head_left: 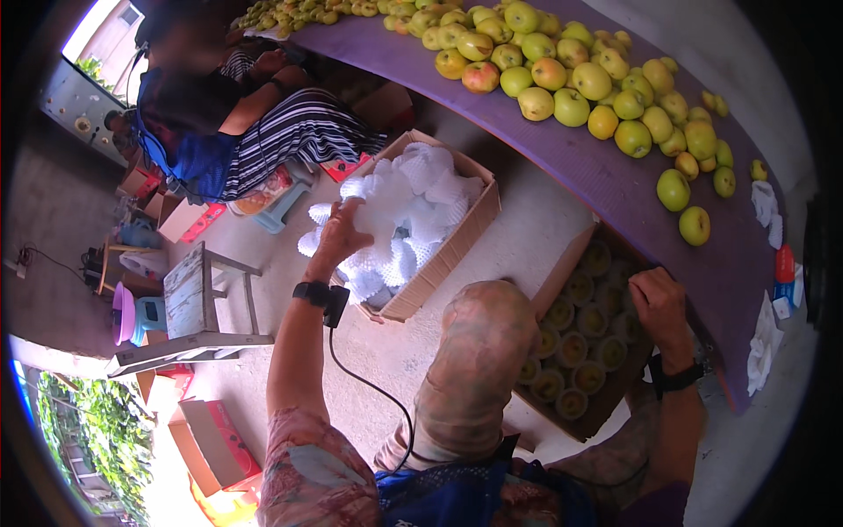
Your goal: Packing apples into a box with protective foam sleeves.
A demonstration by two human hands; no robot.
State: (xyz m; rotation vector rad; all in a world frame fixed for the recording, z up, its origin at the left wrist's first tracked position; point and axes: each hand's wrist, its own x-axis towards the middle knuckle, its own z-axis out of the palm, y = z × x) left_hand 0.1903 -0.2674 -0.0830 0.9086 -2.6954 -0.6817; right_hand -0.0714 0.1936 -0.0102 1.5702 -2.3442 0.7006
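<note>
My left hand reaches into a cardboard box of white foam fruit nets, its fingers curved onto a blurred foam net. At the right, below the purple table edge, my right hand is curled over a second carton holding rows of yellow-green fruit in foam wraps. Whatever its fingertips hold is hidden. My bent knee sits between the two boxes.
Several apples lie on the purple table. A seated person is at upper left on a low stool. A weathered wooden chair, pink basin and open cartons stand at left. A cable hangs from my left wrist.
</note>
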